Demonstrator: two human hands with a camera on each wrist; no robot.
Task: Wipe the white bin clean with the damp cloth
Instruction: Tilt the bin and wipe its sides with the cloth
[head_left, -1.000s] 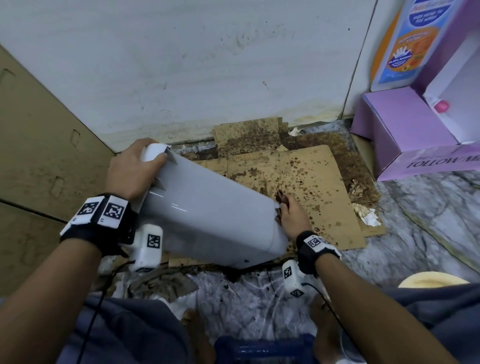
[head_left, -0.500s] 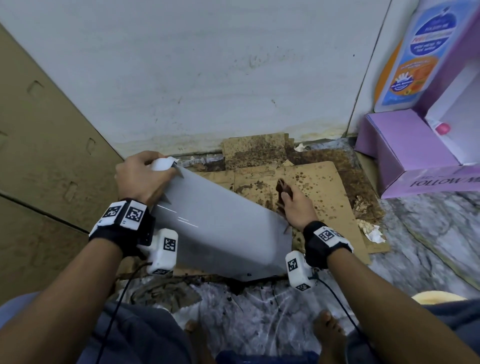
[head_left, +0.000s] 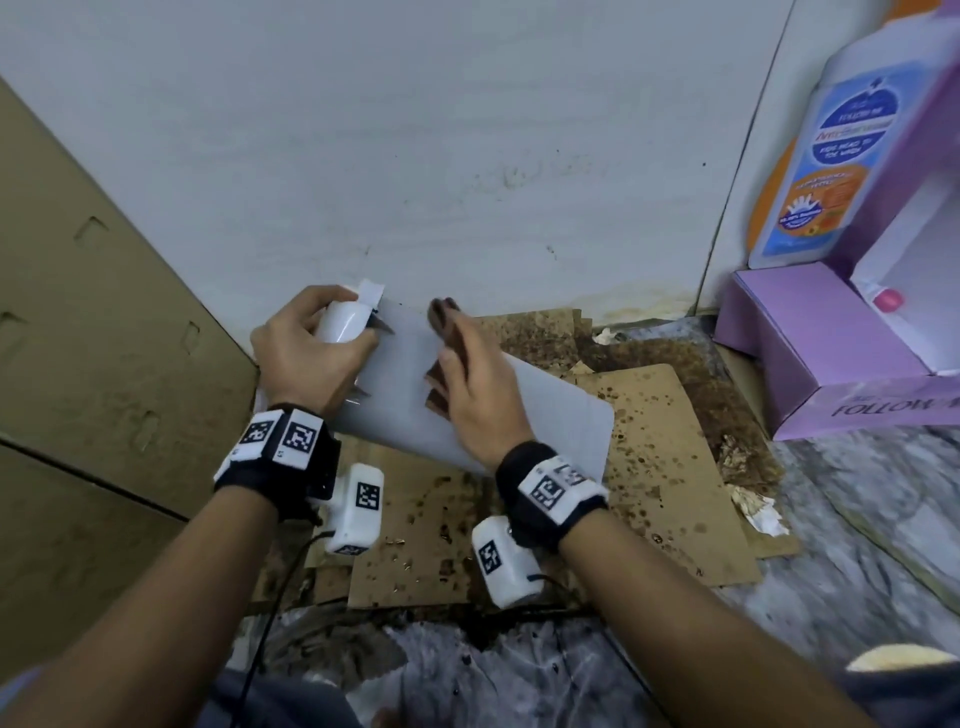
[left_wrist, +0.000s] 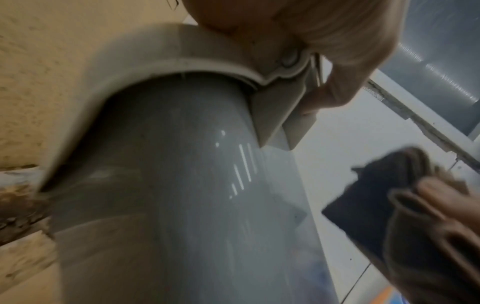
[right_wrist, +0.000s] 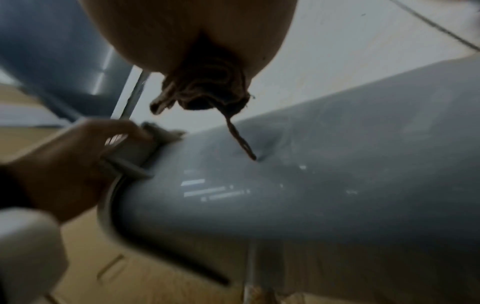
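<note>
The white bin (head_left: 550, 415) lies tilted on its side over stained cardboard, its rim toward the left. My left hand (head_left: 306, 348) grips the rim (left_wrist: 145, 61) at its hinge tab (right_wrist: 135, 156). My right hand (head_left: 472, 384) holds a folded brown cloth (head_left: 447, 338) against the bin's upper side, close to the left hand. The left wrist view has the cloth (left_wrist: 376, 201) beside the bin wall (left_wrist: 182, 195). In the right wrist view the cloth (right_wrist: 207, 86) bunches under my palm, a loose thread hanging onto the bin (right_wrist: 311, 174).
Spotted brown cardboard sheets (head_left: 670, 467) cover the floor under the bin. A white tiled wall (head_left: 415, 156) stands close behind. Cardboard panels (head_left: 93, 338) rise at the left. A purple box (head_left: 831, 364) and a bottle (head_left: 821, 171) stand at the right. Paper scraps (head_left: 753, 509) lie nearby.
My right hand has moved with the cloth from the bin's base end up along its side to near the rim. The left hand has kept its grip on the rim.
</note>
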